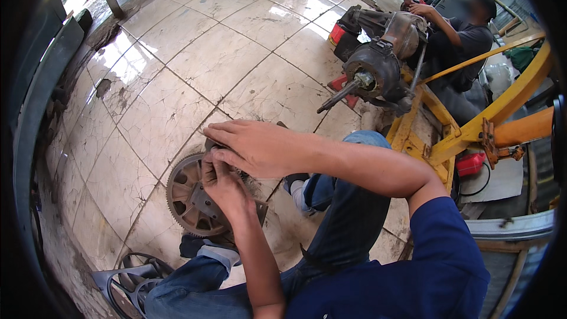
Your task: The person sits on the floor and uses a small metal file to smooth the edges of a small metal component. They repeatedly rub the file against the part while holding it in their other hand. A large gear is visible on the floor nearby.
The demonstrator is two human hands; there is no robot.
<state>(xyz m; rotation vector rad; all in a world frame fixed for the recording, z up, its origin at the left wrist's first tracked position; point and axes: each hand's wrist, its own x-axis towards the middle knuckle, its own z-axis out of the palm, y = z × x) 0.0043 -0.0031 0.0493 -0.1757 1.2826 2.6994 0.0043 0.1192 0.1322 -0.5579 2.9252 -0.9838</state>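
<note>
A toothed flywheel with a spoked, brownish face lies near my feet, a grey metal plate over its middle. My left hand is above the plate, its fingers curled up against a small dark piece mostly hidden by both hands. From the right, my right hand reaches across, its fingers bent over the same dark piece and its thumb close to my left fingertips. What exactly the two hands grip cannot be made out. My right forearm and hand cover part of the flywheel's far side.
A greasy gearbox assembly with a protruding shaft sits on a yellow stand at the right. Behind it another person has a hand on it. A black fan-like part lies at lower left. Cracked tiles form the floor.
</note>
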